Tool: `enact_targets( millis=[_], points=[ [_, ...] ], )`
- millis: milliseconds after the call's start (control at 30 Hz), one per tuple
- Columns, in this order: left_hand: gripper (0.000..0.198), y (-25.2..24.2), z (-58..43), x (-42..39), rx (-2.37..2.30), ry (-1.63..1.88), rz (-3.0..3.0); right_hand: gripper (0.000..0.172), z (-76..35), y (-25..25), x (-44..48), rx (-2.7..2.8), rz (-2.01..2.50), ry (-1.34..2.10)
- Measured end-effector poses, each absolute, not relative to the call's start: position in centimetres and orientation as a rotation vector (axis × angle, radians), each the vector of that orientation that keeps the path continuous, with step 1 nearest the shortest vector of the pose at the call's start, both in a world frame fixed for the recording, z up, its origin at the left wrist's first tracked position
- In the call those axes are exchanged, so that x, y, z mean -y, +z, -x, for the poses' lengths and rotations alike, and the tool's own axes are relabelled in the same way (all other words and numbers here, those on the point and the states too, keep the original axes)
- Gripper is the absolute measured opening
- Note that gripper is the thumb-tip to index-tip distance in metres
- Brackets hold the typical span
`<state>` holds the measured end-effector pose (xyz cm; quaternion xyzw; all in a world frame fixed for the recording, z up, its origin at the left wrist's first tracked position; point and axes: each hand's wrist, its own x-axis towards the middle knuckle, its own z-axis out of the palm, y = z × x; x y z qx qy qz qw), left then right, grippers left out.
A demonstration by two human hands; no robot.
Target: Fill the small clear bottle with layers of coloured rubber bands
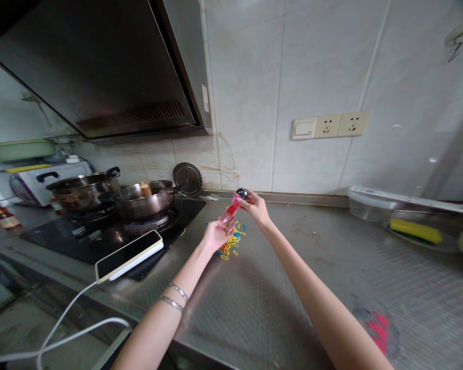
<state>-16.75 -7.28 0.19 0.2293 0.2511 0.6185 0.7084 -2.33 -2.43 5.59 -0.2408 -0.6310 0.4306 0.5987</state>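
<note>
My left hand (218, 234) is closed around a small clear bottle (232, 206) with pink-red contents, held tilted above the counter. At its top end is a shiny black cap (242, 193). My right hand (255, 207) grips that cap between thumb and fingers; whether the cap is seated on the bottle or apart from it, I cannot tell. Below my left hand, a loose pile of small paper clips (227, 251) in yellow, blue and red lies on the metal counter (293, 288). Part of the pile is hidden by the hand.
Left of the hands, a phone (129, 254) with a white cable lies by the black gas stove (189, 208). A pan (146, 203) and a pot (81, 192) stand on the burners. At the right are a plastic container (364, 208) and a yellow sponge (414, 231).
</note>
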Motion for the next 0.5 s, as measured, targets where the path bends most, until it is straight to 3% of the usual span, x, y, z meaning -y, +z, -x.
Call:
enact_targets(
  millis=[500],
  points=[
    [0.019,0.61,16.60,6.93,-0.668,1.450,-0.271,0.050,2.63,6.13,3.28,1.544,0.611,0.910]
  ],
)
